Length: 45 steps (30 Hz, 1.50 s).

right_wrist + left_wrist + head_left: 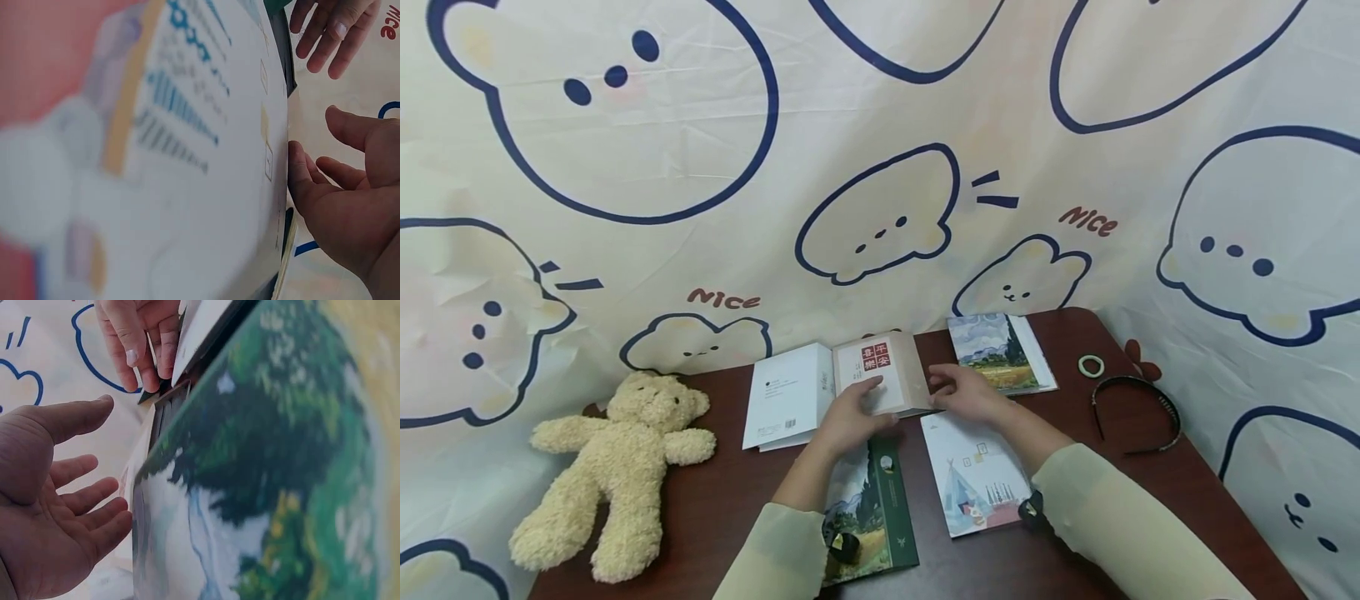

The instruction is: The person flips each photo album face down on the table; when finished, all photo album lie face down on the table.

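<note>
A beige-bordered book or box (914, 367), its white front marked with red characters, lies at the middle back of the table. My left hand (852, 417) is at its lower left part with fingers spread, gripping nothing that I can see. By its right edge is my right hand (972, 394), fingers loosely bent; whether they touch that edge I cannot tell. In the left wrist view the left hand (62, 494) has its palm and fingers in sight beside a painted cover (269, 456). The right wrist view shows the right hand (344, 194) beside a white booklet (231, 206).
A white book (790, 396) lies left of the middle one. Nearer are a green-spined painted book (892, 508) and the tent-pictured booklet (973, 479). Another painted book (996, 354), a pale green ring (1091, 366) and a black headband (1176, 417) lie right; a teddy bear (625, 458) lies left.
</note>
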Available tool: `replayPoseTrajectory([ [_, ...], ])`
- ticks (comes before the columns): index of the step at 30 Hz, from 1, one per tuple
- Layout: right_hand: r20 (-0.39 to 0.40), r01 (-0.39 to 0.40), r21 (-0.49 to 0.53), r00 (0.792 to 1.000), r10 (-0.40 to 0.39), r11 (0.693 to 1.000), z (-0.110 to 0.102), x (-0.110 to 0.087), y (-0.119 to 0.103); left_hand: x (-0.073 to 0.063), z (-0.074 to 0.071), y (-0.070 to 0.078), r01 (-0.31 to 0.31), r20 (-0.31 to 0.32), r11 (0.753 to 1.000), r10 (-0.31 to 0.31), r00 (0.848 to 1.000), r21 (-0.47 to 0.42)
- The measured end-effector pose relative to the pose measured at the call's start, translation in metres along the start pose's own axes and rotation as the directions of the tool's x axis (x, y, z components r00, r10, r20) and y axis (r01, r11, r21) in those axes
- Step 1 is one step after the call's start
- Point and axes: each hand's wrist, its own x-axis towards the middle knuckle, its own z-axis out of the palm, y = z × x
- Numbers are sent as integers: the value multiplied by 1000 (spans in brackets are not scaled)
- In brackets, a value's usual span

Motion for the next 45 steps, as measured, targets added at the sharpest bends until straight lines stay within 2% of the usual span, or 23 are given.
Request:
replayPoseTrajectory([
  [10, -26, 7, 29, 1000, -6, 1000, -12, -8, -1, 0, 8, 20, -13, -49, 996, 8, 999, -92],
  [16, -81, 42, 2, 996, -42, 999, -21, -19, 3, 0, 23, 30, -53, -52, 986, 46, 998, -155],
  [23, -123, 22, -22, 992, -24, 1000, -34, -33, 15, 2, 41, 40, -91, -41, 975, 84, 996, -202],
  [30, -174, -17, -62, 985, 6, 998, -44, -43, 30, 2, 58, 50, -70, -35, 969, 64, 997, -235],
  [35, -200, 6, -100, 979, -26, 995, -51, -48, 39, 5, 68, 52, -66, -24, 958, 61, 998, -280],
  [41, -227, 26, -142, 972, -58, 990, -57, -47, 46, 9, 74, 55, -31, 17, 921, 41, 999, -388],
  [45, -244, 23, -183, 967, -68, 983, -60, -45, 49, 11, 78, 56, -12, 32, 910, 28, 999, -415],
])
